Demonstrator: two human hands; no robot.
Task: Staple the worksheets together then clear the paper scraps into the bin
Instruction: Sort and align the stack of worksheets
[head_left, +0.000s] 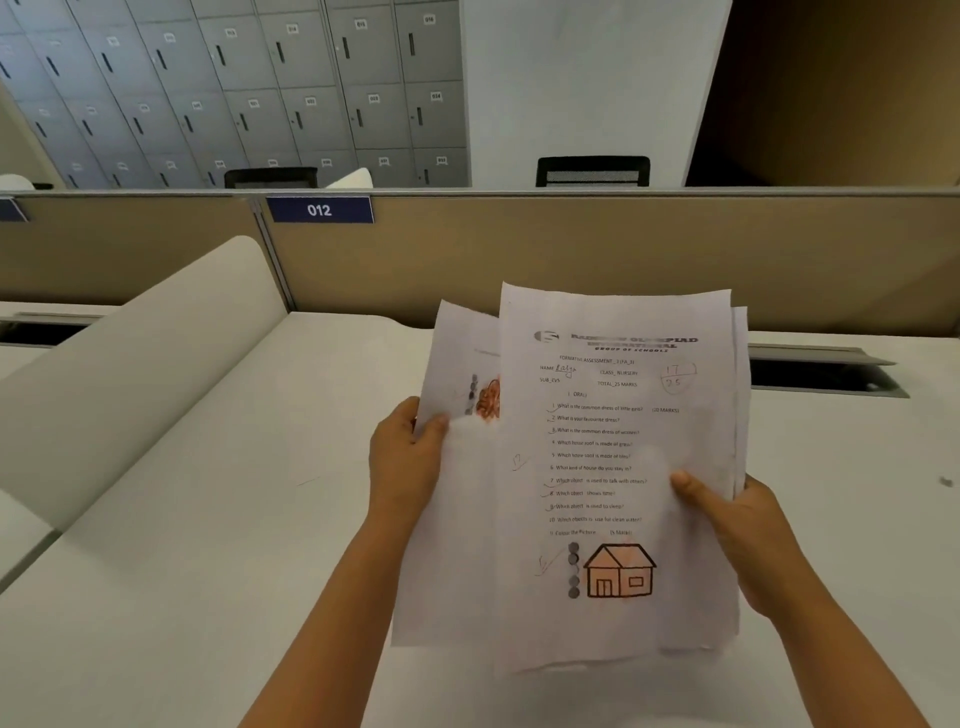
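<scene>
At the far left you have a white curved divider rising from the white desk, and behind it the tan partition carrying a blue tag marked 012, with grey lockers beyond. Moving right, your left hand grips the left edge of a rear sheet: the thumb lies curled over the front face, and the other fingers are hidden behind the paper, so the sheet sits pinched between them. That sheet shows an orange scribble near its right side, where it slips under the front page. Next comes the front worksheet, held upright and slightly tilted above the desk, overlapping the rear sheet; it carries printed questions, a circled mark at top right and an orange house drawing low down. More sheet edges peek out behind its right side, not squared up with it. Your right hand holds this stack at its right edge, the thumb pressed flat across the front page and pointing left, the remaining fingers wrapped behind where you cannot see them. The papers hang between your two hands, clear of the desk surface. Further right, a dark cable slot is set into the desk, and two black chair backs show above the partition.
</scene>
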